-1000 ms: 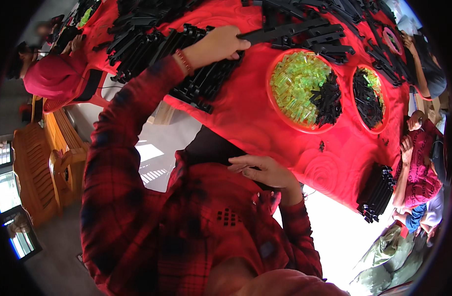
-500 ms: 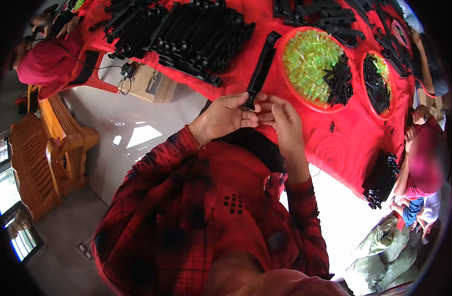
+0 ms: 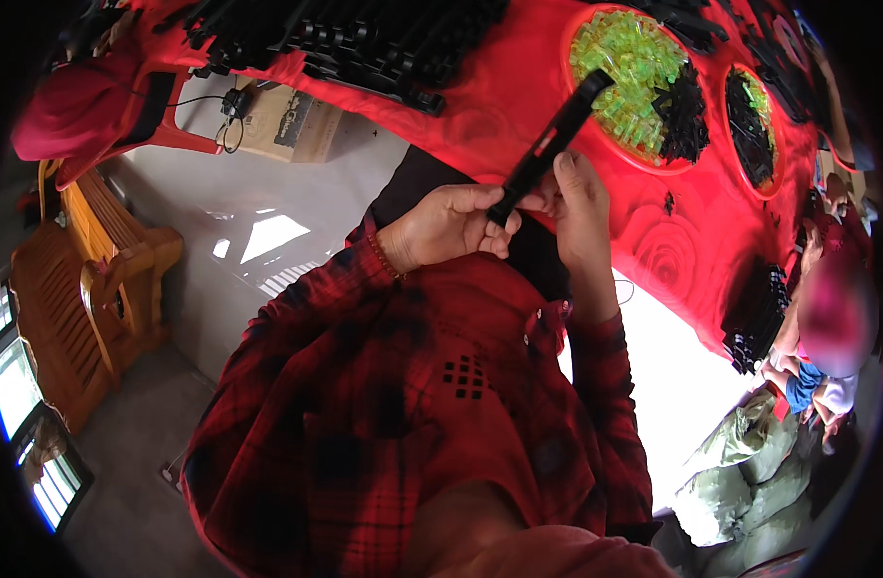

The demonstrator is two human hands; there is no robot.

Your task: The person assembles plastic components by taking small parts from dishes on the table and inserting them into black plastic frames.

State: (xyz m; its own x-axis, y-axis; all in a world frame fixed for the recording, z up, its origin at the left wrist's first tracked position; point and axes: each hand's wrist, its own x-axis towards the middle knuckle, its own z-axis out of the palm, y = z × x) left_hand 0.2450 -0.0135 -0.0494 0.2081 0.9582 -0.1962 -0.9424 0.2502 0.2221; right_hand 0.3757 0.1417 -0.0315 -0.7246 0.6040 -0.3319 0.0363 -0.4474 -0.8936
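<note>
Black plastic bar point(image 3: 549, 147), single piece, long, narrow, straight. Surface dark, light sheen; finer detail lost in shadow. Far end thicker, rounded, knob-like. Thin reddish streak along upper-left edge; slot or reflection, cannot tell. Looks whole, unbent.

Pose: slanted, near end low and toward the person, far end up and to the right. Held off any surface. Near end pinched in left hand point(image 3: 446, 223), thumb along it, fingertips curled below. Right hand point(image 3: 581, 212) close against lower stretch, fingers partly behind bar; exact contact hidden. Far end free.
</note>
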